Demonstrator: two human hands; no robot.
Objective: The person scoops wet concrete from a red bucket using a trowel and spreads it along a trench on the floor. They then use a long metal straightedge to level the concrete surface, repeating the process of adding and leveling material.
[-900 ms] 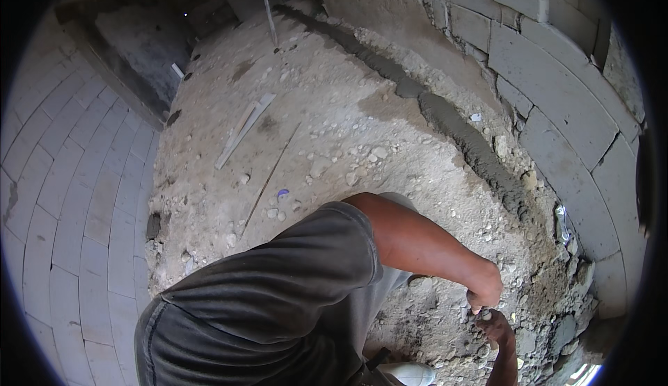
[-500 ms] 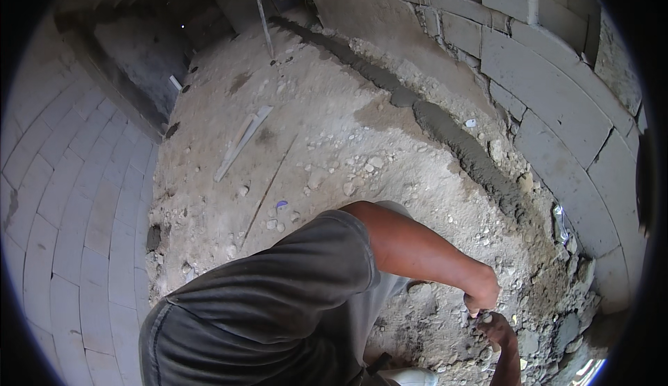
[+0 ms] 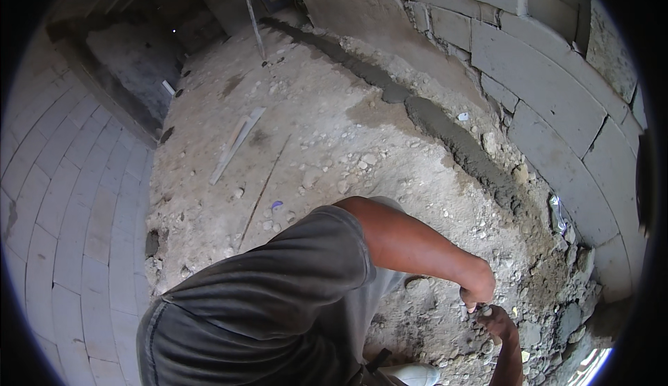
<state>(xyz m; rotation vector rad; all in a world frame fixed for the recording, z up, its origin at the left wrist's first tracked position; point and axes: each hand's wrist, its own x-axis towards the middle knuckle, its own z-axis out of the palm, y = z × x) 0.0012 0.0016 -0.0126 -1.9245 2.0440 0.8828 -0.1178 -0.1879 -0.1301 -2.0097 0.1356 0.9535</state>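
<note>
My left arm reaches across to the lower right, and my left hand is closed, fingers pointing down. Just below it, my right hand is closed too, its forearm rising from the lower edge. The two hands meet over the rubble-strewn ground. Something small shows where the fingers come together, too small and too covered to name. My dark grey sleeve and shirt fill much of the lower middle, with a light shoe below.
A strip of wet grey mortar runs along the right-hand block wall. A pale wooden strip and a thin rod lie on the dirt. Another block wall stands at left. A thin upright pole stands farther back.
The view has shifted slightly, so the surroundings sit a little further left and up. My two hands stay together in nearly the same pose.
</note>
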